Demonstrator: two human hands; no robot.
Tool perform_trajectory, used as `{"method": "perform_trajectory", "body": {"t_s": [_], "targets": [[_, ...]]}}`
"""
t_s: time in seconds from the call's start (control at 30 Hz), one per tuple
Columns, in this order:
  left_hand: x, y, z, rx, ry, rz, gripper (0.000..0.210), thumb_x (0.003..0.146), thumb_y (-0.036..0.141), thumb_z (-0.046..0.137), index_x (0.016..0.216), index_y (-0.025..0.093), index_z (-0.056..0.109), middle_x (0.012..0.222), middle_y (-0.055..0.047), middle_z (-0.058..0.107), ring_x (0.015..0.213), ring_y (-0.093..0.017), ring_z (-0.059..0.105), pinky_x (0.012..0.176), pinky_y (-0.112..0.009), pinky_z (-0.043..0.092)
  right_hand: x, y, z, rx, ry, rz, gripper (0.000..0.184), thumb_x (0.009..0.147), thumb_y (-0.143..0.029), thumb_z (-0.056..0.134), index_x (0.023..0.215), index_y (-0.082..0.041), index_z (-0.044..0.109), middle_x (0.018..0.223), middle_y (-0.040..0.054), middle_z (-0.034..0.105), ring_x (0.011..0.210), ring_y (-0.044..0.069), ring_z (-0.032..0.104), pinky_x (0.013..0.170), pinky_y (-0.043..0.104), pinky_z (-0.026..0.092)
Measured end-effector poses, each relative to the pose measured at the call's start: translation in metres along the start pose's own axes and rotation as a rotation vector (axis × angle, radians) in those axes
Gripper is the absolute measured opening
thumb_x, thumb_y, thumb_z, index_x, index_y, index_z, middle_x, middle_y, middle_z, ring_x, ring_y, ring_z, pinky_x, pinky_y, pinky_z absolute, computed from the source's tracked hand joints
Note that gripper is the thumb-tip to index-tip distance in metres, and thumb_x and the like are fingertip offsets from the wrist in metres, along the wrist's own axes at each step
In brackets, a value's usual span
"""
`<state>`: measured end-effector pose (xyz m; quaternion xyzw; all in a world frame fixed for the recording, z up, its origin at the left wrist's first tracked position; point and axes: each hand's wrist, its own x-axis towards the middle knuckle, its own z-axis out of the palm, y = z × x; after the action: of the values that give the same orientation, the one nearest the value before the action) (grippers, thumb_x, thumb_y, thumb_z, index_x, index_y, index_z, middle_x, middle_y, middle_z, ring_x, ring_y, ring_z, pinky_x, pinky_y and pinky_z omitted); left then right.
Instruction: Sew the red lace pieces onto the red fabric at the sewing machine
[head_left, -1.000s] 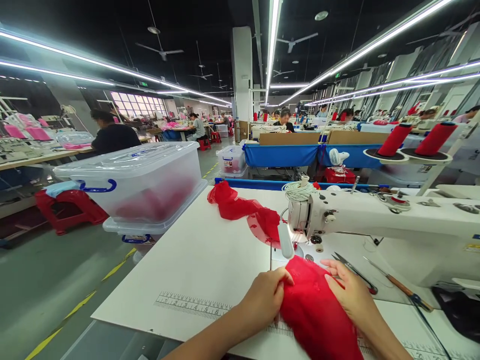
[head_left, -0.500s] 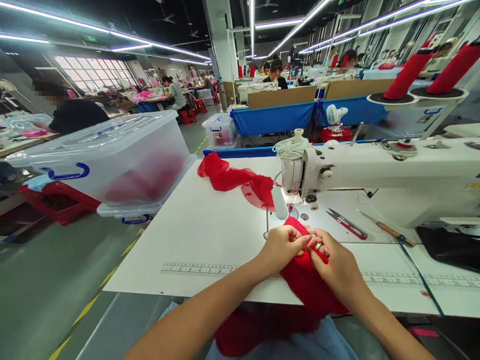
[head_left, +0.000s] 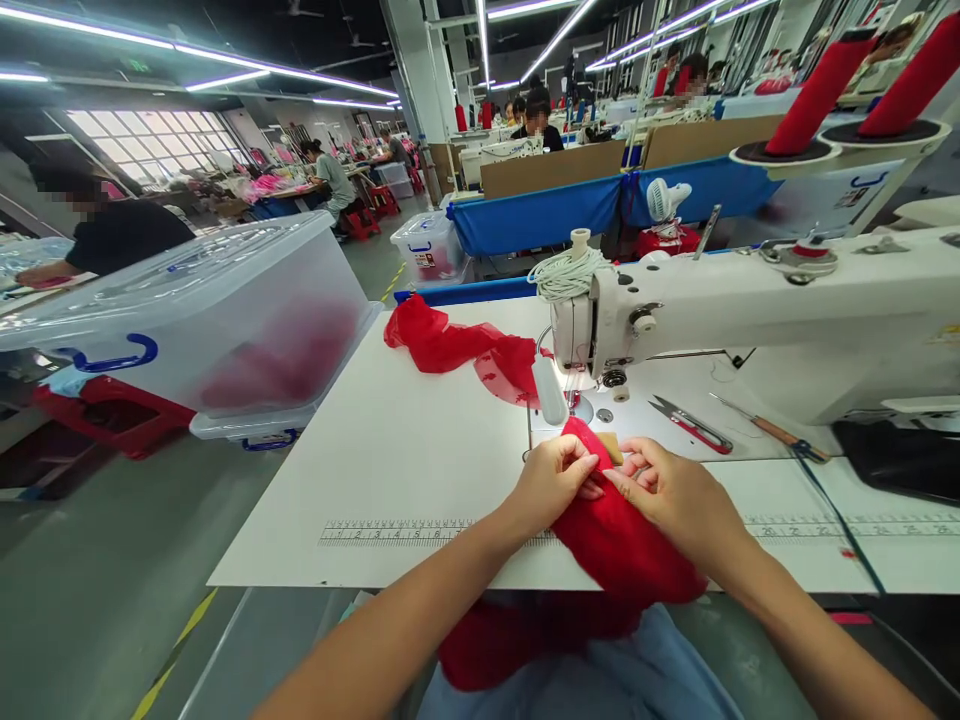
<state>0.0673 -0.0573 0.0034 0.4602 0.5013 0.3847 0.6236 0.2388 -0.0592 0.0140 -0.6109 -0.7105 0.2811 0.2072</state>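
Red fabric (head_left: 626, 545) runs from just in front of the sewing machine (head_left: 720, 310) down over the table edge onto the lap. My left hand (head_left: 555, 478) pinches its left side between thumb and fingers. At its right edge, my right hand (head_left: 675, 500) is closed, with the thumb against the cloth and the fingers curled. The upper end of the fabric reaches the presser foot area, beside a small tan block (head_left: 611, 447). Behind the needle, a sheer red strip (head_left: 442, 338) trails leftward across the table.
Red-handled thread snips (head_left: 690, 425) and a wooden-handled pointed tool (head_left: 772, 428) lie right of the needle. A printed ruler (head_left: 397, 532) crosses the white tabletop (head_left: 360, 460). Clear plastic bins (head_left: 262, 310) stand at left. Red thread cones (head_left: 817, 95) rise at right. Other people sit farther back.
My right hand has shifted slightly right, away from my left hand, exposing more of the fabric and the tan block. The fabric's lower part spreads wider to the right. The camera view has tilted slightly.
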Motion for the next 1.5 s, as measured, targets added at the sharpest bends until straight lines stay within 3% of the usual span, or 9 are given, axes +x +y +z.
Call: {"method": "perform_trajectory", "body": {"t_s": [0.13,0.43,0.6,0.7,0.8,0.9,1.0,1.3,1.5], "targets": [[-0.001,0.002,0.000,-0.015,0.024,-0.008,0.021,0.085,0.021,0.061,0.066,0.017,0.051,0.063,0.003,0.063,0.061,-0.013,0.067,0.067,-0.026,0.055,-0.002,-0.001,-0.003,0.069,-0.002,-0.078,0.027,0.079,-0.046,0.042,0.068,-0.025,0.056,0.059,0.0006,0.059,0.057,0.019,0.054,0.053,0.030,0.037],[0.000,-0.004,-0.004,-0.068,0.122,-0.014,0.023,0.073,0.010,0.060,0.064,0.019,0.041,0.060,0.005,0.058,0.069,-0.013,0.068,0.074,-0.026,0.055,-0.003,0.011,-0.004,0.490,-0.027,0.078,0.026,0.071,-0.049,0.054,0.071,-0.024,0.048,0.059,-0.0006,0.058,0.054,0.016,0.053,0.049,0.028,0.041],[-0.003,0.001,-0.007,-0.059,0.069,-0.007,0.019,0.067,0.008,0.054,0.081,0.019,0.050,0.069,0.007,0.057,0.060,-0.010,0.063,0.070,-0.026,0.054,-0.003,0.025,0.003,0.301,0.141,0.008,0.018,0.078,-0.042,0.048,0.080,-0.024,0.048,0.065,0.0000,0.059,0.055,0.018,0.056,0.051,0.029,0.044],[-0.005,0.005,-0.006,-0.010,0.012,-0.011,0.003,0.070,0.015,0.051,0.070,0.018,0.050,0.065,0.005,0.055,0.055,-0.010,0.060,0.061,-0.024,0.049,-0.002,0.028,0.004,-0.076,0.272,-0.058,0.016,0.084,-0.032,0.039,0.086,-0.024,0.052,0.077,0.0051,0.064,0.060,0.021,0.058,0.051,0.031,0.040],[-0.007,0.006,-0.003,0.041,0.041,0.004,0.020,0.070,0.020,0.059,0.060,0.019,0.041,0.054,0.007,0.046,0.053,-0.010,0.055,0.054,-0.021,0.038,0.002,0.016,0.004,-0.218,0.394,-0.264,0.023,0.086,-0.023,0.033,0.085,-0.022,0.056,0.093,0.0109,0.065,0.077,0.024,0.062,0.057,0.034,0.044],[-0.007,0.003,-0.001,0.049,0.072,0.034,0.030,0.063,0.014,0.064,0.062,0.020,0.035,0.054,0.009,0.040,0.052,-0.007,0.042,0.051,-0.020,0.028,0.009,-0.008,0.008,0.051,0.273,-0.524,0.024,0.087,-0.017,0.034,0.087,-0.022,0.058,0.100,0.0079,0.064,0.092,0.020,0.062,0.076,0.032,0.050],[-0.008,0.003,0.000,0.016,0.053,0.032,0.026,0.065,0.012,0.061,0.065,0.020,0.036,0.058,0.009,0.040,0.054,-0.007,0.035,0.052,-0.020,0.026,0.021,-0.023,0.015,0.175,0.096,-0.500,0.020,0.089,-0.018,0.037,0.079,-0.023,0.054,0.085,0.0029,0.063,0.078,0.016,0.061,0.069,0.028,0.049],[-0.011,0.008,-0.004,-0.095,0.000,-0.051,0.021,0.065,0.011,0.052,0.084,0.019,0.051,0.065,0.006,0.054,0.058,-0.009,0.050,0.061,-0.020,0.039,0.041,-0.003,0.020,0.005,0.081,-0.517,0.023,0.087,-0.020,0.041,0.064,-0.023,0.042,0.069,0.0033,0.050,0.059,0.018,0.047,0.055,0.032,0.038],[-0.008,0.003,0.002,-0.033,0.056,-0.025,0.019,0.059,0.015,0.044,0.076,0.022,0.040,0.057,0.007,0.047,0.054,-0.010,0.045,0.054,-0.019,0.034,0.041,-0.007,0.029,0.024,0.095,-0.553,0.020,0.084,-0.008,0.038,0.084,-0.021,0.053,0.087,0.0055,0.059,0.075,0.018,0.058,0.067,0.032,0.051]]}}
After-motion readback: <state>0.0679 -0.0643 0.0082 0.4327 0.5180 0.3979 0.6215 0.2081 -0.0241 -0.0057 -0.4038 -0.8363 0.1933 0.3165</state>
